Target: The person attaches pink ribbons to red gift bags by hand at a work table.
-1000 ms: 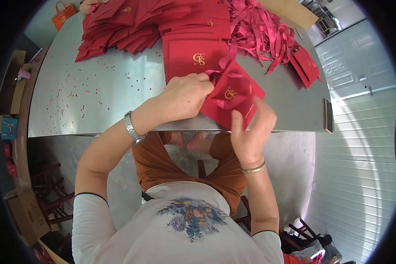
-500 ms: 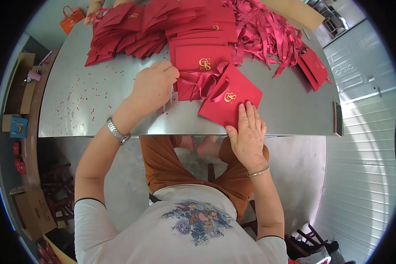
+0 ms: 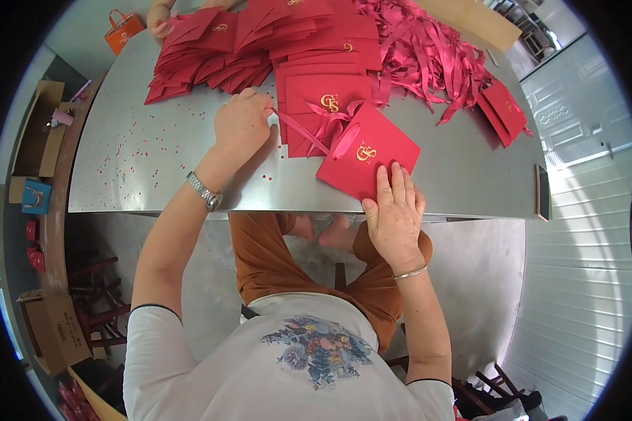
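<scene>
A small red paper gift bag [image 3: 393, 144] with gold lettering lies tilted on the metal table near its front edge. My right hand [image 3: 397, 214] rests flat on the bag's lower right part, fingers stretched out. To the left, my left hand [image 3: 242, 121] pinches the end of a shiny red ribbon [image 3: 303, 132], which runs fairly straight to the bag's upper left edge. More ribbon bunches loosely beside that edge. Under and behind it lies another red bag [image 3: 309, 91] of the same kind, at the front of an overlapping row.
Piles of red bags [image 3: 218, 59] cover the far table [image 3: 470, 175]. A heap of red ribbons [image 3: 428, 59] lies at the far right, with two ribboned bags [image 3: 502, 116] beside it. A phone-like dark object [image 3: 543, 191] sits at the right edge. Another person's hand [image 3: 160, 27] shows far left.
My left hand has moved a little left and away from the bag, and the ribbon has gone from bunched loops to a straighter line. My right hand stays flat on the bag.
</scene>
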